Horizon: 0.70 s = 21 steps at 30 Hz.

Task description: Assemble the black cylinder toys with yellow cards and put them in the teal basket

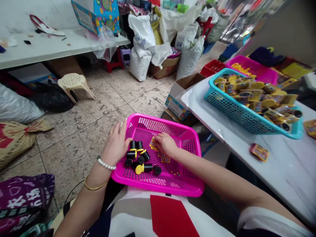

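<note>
A pink plastic basket (pixel 172 128) rests on my lap. Inside it lie several small black cylinders with yellow caps (pixel 139 159) and a few yellow printed stickers (pixel 165 159). My left hand (pixel 115 144) sits on the basket's left rim, fingers curled over the edge and reaching toward the black cylinders. My right hand (pixel 165 143) is inside the basket, fingers bent down and pinching a yellow sticker (pixel 153 144) on the basket floor.
A teal basket (pixel 232 110) full of wrapped yellow cylinders stands on the white table (pixel 278 171) at right, with a loose sticker (pixel 259 152) beside it. A second pink basket (pixel 256 67) sits behind. A cream stool (pixel 74 84), bags and boxes crowd the tiled floor.
</note>
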Each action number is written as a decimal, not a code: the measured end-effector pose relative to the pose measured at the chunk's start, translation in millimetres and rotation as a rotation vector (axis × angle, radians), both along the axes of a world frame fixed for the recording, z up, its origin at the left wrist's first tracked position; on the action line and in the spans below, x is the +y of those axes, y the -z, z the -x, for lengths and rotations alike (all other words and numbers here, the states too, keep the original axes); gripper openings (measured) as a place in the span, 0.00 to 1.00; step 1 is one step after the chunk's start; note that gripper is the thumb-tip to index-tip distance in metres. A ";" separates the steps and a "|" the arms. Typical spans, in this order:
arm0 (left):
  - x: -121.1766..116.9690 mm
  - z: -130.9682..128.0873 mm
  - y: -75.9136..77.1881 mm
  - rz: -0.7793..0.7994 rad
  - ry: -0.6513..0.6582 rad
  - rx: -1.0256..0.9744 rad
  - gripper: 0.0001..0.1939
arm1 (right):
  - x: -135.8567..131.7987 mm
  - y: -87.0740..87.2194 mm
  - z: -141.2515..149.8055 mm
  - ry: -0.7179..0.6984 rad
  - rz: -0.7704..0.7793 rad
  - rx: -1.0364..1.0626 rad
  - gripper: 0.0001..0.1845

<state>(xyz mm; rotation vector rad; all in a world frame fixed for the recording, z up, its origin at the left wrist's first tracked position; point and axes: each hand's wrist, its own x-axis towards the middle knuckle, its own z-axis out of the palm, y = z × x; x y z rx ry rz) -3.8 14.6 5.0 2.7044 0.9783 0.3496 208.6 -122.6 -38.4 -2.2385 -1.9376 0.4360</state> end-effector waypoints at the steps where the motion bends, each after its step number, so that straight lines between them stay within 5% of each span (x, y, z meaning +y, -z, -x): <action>1: -0.5 -0.6 -0.4 -0.022 0.001 0.009 0.36 | -0.8 0.3 0.9 0.001 -0.012 0.006 0.06; 8: -8.1 -1.9 -11.0 -0.079 -0.007 0.046 0.35 | -6.0 5.8 1.6 0.009 -0.164 0.103 0.05; 14: -8.6 -3.2 -16.5 -0.101 -0.032 0.063 0.34 | 1.4 13.3 -11.1 -0.151 -0.201 0.162 0.03; 17: -14.1 -5.7 -25.9 -0.125 -0.017 -0.013 0.30 | 3.3 13.8 -17.5 -0.233 -0.257 0.166 0.05; 21: -31.8 -13.7 -43.9 -0.004 0.040 -0.239 0.21 | 3.4 2.4 -14.9 -0.175 -0.367 0.151 0.06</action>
